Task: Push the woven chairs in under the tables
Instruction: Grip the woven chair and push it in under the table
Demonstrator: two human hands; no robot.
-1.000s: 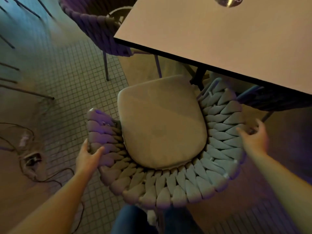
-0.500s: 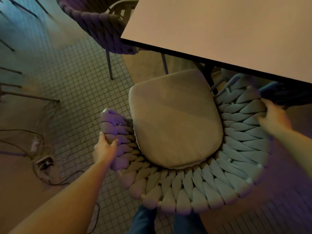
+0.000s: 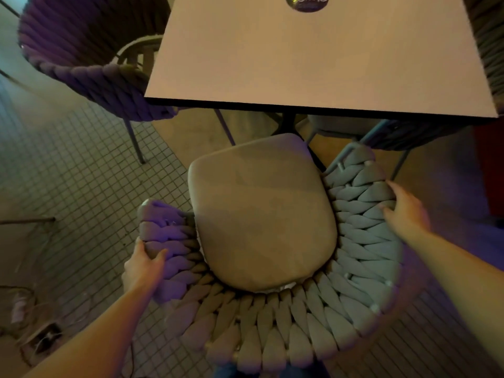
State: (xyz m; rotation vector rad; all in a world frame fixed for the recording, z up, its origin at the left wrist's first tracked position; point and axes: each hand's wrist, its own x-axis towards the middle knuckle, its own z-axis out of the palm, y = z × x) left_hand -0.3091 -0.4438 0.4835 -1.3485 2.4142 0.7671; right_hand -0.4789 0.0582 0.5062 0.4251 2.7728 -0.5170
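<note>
A woven chair [image 3: 272, 328] with a thick braided grey back and a tan seat cushion [image 3: 261, 214] stands right below me, facing the table [image 3: 313, 64]. The cushion's front edge lies just short of the table's near edge. My left hand [image 3: 143, 268] grips the chair's left arm. My right hand [image 3: 403, 211] holds the outer rim of its right arm. The table has a plain light top on a dark central post.
A second woven chair [image 3: 90, 55] stands at the table's left side, partly under the top. A third chair's dark frame [image 3: 414, 132] shows under the right side. Cables and a floor socket [image 3: 43, 339] lie on the tiled floor at lower left.
The chair has swung round and now faces the table squarely, with its seat still short of the table edge. Both hands kept their hold on its arms.
</note>
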